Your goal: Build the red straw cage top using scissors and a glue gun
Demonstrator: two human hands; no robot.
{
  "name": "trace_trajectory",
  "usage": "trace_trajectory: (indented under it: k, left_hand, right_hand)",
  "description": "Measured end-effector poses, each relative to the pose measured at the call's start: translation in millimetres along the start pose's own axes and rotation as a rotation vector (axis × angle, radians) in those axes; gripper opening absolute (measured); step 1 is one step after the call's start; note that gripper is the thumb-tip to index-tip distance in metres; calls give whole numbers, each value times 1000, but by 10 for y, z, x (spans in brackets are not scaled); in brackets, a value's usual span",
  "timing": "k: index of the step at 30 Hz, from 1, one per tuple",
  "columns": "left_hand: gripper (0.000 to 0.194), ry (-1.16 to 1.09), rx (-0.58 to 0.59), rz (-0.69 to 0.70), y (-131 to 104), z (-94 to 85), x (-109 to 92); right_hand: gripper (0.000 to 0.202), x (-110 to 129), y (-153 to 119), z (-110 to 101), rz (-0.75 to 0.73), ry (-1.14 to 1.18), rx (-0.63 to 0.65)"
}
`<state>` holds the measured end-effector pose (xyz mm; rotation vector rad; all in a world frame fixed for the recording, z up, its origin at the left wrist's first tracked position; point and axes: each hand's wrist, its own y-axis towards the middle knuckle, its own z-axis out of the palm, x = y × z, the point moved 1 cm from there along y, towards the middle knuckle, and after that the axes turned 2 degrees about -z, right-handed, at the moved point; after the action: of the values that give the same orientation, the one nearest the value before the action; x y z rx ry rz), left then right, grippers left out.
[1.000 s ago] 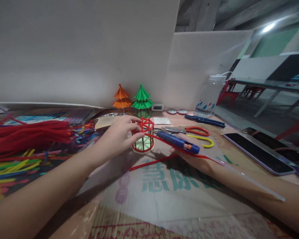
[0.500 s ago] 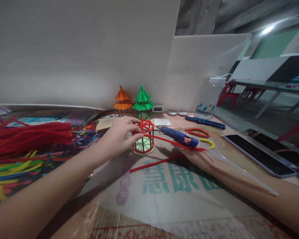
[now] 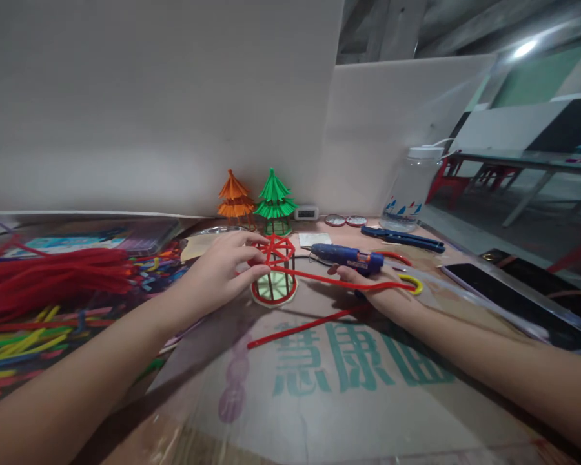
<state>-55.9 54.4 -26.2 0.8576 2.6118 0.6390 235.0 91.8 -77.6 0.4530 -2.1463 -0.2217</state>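
Observation:
A small cage-like model (image 3: 271, 298) with a red rim, dark upright posts and a pale green base stands in the middle of the table. My left hand (image 3: 227, 266) reaches its top from the left, thumb and fingers pinching a long red pipe cleaner (image 3: 319, 278) against the red top frame. That pipe cleaner stretches right, passing in front of my right hand (image 3: 380, 290). My right hand is closed around a blue hot glue gun (image 3: 346, 256), its nozzle pointing left; the handle is mostly hidden. Another red pipe cleaner (image 3: 295, 330) lies below, one end hidden by that hand.
Orange (image 3: 234, 200) and green (image 3: 274, 200) pagoda models stand behind. Red pipe cleaners (image 3: 68, 274) and several coloured ones lie left. Right are blue-handled pliers (image 3: 404, 239), a phone (image 3: 518, 303), a water bottle (image 3: 407, 190) and a yellow hooked piece (image 3: 415, 283). A small display (image 3: 306, 212) sits behind.
The glue gun has turned more level and its rear end has risen slightly. The view has shifted a little; my left hand stays at the model's top.

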Motion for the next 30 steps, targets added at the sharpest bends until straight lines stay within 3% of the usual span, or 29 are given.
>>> trace_trajectory:
  k: [5, 8, 11, 15, 19, 24, 30]
  left_hand:
    - [29, 24, 24, 17, 7, -23, 26]
    - [29, -18, 35, 36, 7, -25, 51]
    - [29, -79, 52, 50, 7, -25, 48]
    - [27, -102, 67, 55, 11, -36, -4]
    - [25, -96, 64, 59, 9, -41, -37]
    - [27, -94, 59, 61, 3, -34, -39]
    - [27, -86, 64, 48, 13, -49, -64]
  right_hand:
    - [47, 96, 70, -235, 56, 23, -21]
    - [57, 59, 174, -331, -113, 51, 20]
    - [47, -17, 296, -378, -238, -40, 106]
    - [33, -127, 547, -384, -39, -227, -13]
    - [30, -244, 917, -282, 68, -276, -69]
    - [28, -423, 1226, -93, 159, -357, 9]
    - [35, -447, 1166, -157, 150, -469, 91]
